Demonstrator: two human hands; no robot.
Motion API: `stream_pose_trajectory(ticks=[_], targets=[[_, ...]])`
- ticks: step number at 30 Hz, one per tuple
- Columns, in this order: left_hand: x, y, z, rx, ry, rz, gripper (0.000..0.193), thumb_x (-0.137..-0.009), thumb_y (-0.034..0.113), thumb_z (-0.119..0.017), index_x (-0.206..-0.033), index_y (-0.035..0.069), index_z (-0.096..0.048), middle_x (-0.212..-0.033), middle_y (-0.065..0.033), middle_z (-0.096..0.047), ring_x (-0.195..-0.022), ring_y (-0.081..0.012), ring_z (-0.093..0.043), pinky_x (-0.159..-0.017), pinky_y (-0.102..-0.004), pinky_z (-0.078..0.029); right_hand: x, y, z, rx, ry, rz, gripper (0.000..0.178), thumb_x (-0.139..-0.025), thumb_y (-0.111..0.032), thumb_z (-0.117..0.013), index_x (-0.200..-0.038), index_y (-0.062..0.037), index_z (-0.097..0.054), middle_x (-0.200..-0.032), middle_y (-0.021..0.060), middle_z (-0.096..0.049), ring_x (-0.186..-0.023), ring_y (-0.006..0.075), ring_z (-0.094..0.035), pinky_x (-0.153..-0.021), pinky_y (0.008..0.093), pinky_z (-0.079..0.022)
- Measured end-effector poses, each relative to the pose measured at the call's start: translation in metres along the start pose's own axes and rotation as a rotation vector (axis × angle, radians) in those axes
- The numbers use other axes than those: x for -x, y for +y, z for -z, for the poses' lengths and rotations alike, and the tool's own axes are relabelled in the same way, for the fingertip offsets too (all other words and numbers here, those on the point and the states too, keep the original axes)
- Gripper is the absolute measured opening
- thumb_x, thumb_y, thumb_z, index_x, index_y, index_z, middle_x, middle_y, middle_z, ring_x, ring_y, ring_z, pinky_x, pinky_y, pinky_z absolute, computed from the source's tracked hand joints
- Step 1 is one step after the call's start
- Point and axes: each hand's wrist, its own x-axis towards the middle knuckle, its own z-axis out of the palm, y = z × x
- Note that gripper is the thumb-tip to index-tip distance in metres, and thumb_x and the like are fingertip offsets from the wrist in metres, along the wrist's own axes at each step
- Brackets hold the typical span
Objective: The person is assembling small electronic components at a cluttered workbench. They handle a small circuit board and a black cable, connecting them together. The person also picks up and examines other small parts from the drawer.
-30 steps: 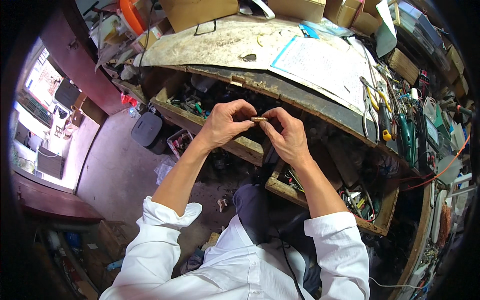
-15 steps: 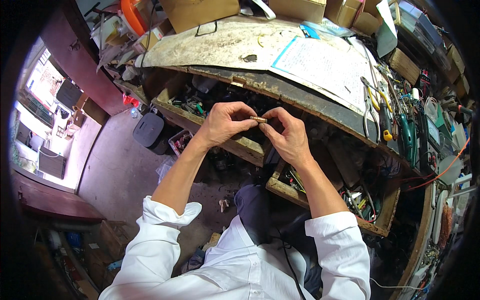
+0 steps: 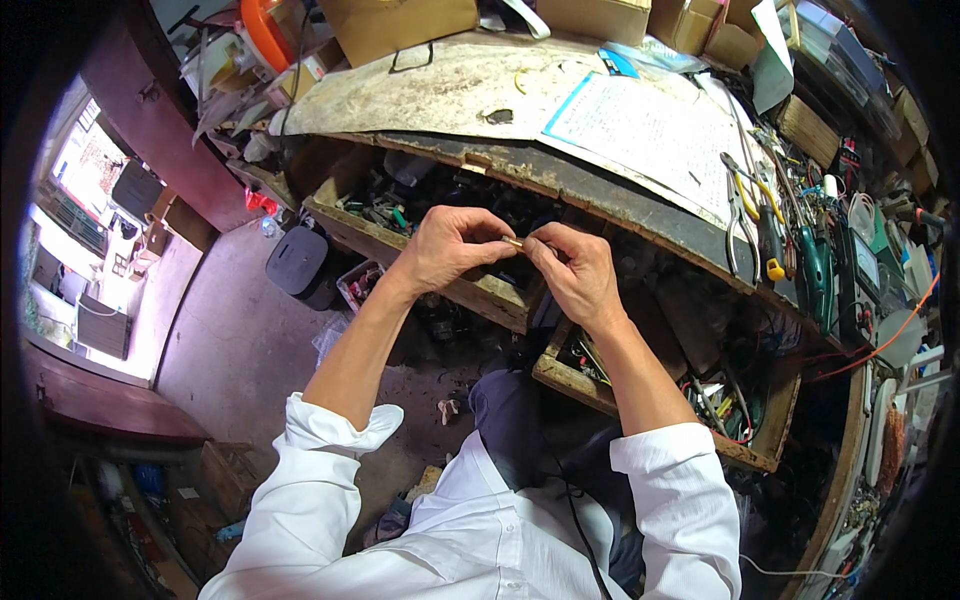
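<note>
A small brass-coloured cylindrical piece (image 3: 515,243) is held between my two hands above the open drawers. My left hand (image 3: 450,243) pinches its left end between thumb and forefinger. From the other side, my right hand (image 3: 577,270) closes thumb and fingers round the right end, hiding much of it. The exact kind of piece is too small to make out. Beneath my left hand lies an open wooden drawer (image 3: 430,270) full of small parts. Under my right forearm is a second open drawer (image 3: 590,398) with tools and wires.
The worn workbench top (image 3: 430,95) carries a written sheet (image 3: 640,140), and pliers (image 3: 742,215) lie at its right. A green-handled tool (image 3: 818,280) and a meter (image 3: 865,268) are beside them. Cardboard boxes (image 3: 400,25) line the back. A grey bin (image 3: 298,262) stands on the floor.
My right fingers have shifted slightly left and curled further over the brass-coloured piece, so less of it shows. My left hand has stayed nearly still.
</note>
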Motion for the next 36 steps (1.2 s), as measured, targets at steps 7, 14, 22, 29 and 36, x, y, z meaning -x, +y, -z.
stream_pose_trajectory(ticks=[7,14,22,29,36], targets=[[-0.001,-0.003,-0.001,0.109,-0.01,-0.022,0.014,-0.085,0.002,-0.074,-0.099,0.001,-0.074,-0.085,-0.002,-0.073,-0.075,-0.0052,-0.063,-0.066,-0.02,-0.051,0.0,0.005,0.001,-0.097,0.016,-0.056,0.021,-0.092,-0.02,-0.062,-0.087,-0.0007,-0.07,-0.064,0.0071,-0.061,-0.057,0.0128,-0.053,-0.055,0.0299,-0.043],[0.001,0.002,-0.001,0.125,-0.012,-0.012,0.013,-0.085,0.002,-0.074,-0.098,0.001,-0.073,-0.084,-0.0012,-0.072,-0.074,-0.005,-0.063,-0.065,-0.0192,-0.05,0.0,0.008,0.0,-0.141,0.048,-0.135,0.022,-0.093,-0.021,-0.063,-0.088,0.0,-0.067,-0.066,0.0052,-0.061,-0.059,0.0112,-0.053,-0.056,0.028,-0.044],[0.001,0.004,0.0,0.076,-0.013,-0.003,0.014,-0.084,0.005,-0.075,-0.098,0.002,-0.073,-0.084,-0.0001,-0.071,-0.075,-0.0049,-0.063,-0.066,-0.0198,-0.05,0.002,-0.007,0.003,-0.076,-0.067,-0.073,0.019,-0.084,-0.012,-0.077,-0.094,-0.001,-0.066,-0.074,-0.0002,-0.062,-0.065,0.0048,-0.052,-0.058,0.0216,-0.042],[-0.001,-0.002,-0.001,0.112,-0.048,-0.057,0.012,-0.085,0.003,-0.075,-0.097,0.003,-0.075,-0.082,0.0,-0.071,-0.072,-0.0042,-0.061,-0.063,-0.0188,-0.048,0.001,0.006,-0.001,-0.156,-0.016,-0.05,0.014,-0.089,-0.015,-0.071,-0.093,-0.0022,-0.067,-0.073,0.0063,-0.066,-0.066,0.0123,-0.059,-0.061,0.0278,-0.047],[0.0,0.004,0.0,0.116,-0.058,-0.04,0.012,-0.083,0.001,-0.075,-0.095,0.004,-0.076,-0.081,-0.0004,-0.072,-0.07,-0.0033,-0.06,-0.062,-0.0181,-0.047,0.0,0.008,-0.001,-0.172,0.009,-0.115,0.016,-0.09,-0.017,-0.069,-0.088,-0.0008,-0.067,-0.072,0.0063,-0.066,-0.066,0.0131,-0.058,-0.063,0.0303,-0.046]])
